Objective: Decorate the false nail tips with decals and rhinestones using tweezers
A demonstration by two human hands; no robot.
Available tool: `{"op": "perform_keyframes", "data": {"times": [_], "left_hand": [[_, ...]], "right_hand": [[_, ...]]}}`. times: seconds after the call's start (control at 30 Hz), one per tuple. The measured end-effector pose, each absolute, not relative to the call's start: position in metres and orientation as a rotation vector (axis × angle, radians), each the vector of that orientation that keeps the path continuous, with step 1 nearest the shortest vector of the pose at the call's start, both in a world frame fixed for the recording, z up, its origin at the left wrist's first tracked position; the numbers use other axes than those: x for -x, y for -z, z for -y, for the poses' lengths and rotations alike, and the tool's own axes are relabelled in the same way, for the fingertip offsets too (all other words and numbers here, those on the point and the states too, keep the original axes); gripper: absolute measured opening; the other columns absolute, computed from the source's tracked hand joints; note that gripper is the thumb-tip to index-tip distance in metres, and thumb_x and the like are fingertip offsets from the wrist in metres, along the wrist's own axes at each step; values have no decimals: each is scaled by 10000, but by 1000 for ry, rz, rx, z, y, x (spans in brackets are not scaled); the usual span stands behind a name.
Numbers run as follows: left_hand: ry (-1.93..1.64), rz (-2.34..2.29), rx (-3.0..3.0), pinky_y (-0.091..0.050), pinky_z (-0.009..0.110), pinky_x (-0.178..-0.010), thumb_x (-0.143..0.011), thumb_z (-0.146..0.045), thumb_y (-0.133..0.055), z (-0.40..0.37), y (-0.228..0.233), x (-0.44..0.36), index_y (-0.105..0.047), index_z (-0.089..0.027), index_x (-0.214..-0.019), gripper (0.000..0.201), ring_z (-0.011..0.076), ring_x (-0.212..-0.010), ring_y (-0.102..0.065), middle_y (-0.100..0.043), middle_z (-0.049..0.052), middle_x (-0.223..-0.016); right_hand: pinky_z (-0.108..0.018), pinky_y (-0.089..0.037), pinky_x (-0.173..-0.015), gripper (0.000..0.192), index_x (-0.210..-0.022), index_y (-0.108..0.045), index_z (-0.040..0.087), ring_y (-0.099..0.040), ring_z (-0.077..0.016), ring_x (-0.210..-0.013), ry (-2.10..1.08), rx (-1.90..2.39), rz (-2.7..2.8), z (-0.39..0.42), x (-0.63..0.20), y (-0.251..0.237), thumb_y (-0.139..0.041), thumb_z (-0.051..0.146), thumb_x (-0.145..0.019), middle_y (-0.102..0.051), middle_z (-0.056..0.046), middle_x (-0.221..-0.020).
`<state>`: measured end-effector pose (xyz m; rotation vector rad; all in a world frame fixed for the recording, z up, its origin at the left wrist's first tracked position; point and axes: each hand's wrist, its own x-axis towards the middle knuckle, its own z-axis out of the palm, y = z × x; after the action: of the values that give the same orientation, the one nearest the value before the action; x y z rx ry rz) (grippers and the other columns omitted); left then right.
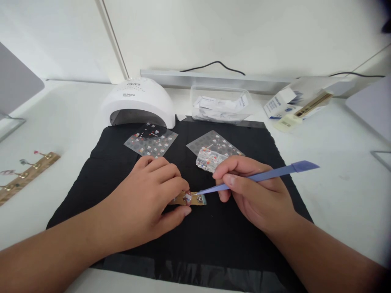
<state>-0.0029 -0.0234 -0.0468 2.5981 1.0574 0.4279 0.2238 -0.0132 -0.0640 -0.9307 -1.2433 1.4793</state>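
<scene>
- Small tan wooden strip with a tiny decorated nail tip on it (191,198) lies on the black mat (122,162), centre front; we judge it light, stiff, the tip fragile and easily knocked loose.
- Left hand (149,195) pins the strip, grip closed on its left end; we'd hold there, by the edges.
- Right hand (253,191) has its grip closed on a slim blue plastic stick (269,175), point touching the tip.
- Sticker sheets (151,140) behind; white domed nail lamp (137,101) further back on the worktop (336,162).
</scene>
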Motion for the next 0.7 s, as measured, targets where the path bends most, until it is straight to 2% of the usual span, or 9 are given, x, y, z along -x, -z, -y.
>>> {"op": "perform_keyframes", "data": {"times": [0.7], "left_hand": [[-411,-1059,-2586,-333,419,-857,-926,-247,-593,24,45,2,-626,-226,-1003,86,216,-941,-550,-653,1,-958]], "right_hand": [[-246,-378,-450,86,-739,-722,195,-538,-110,-463,-1443,977,1282,12,-223,63,-647,163,-768,-598,30,-501]]}}
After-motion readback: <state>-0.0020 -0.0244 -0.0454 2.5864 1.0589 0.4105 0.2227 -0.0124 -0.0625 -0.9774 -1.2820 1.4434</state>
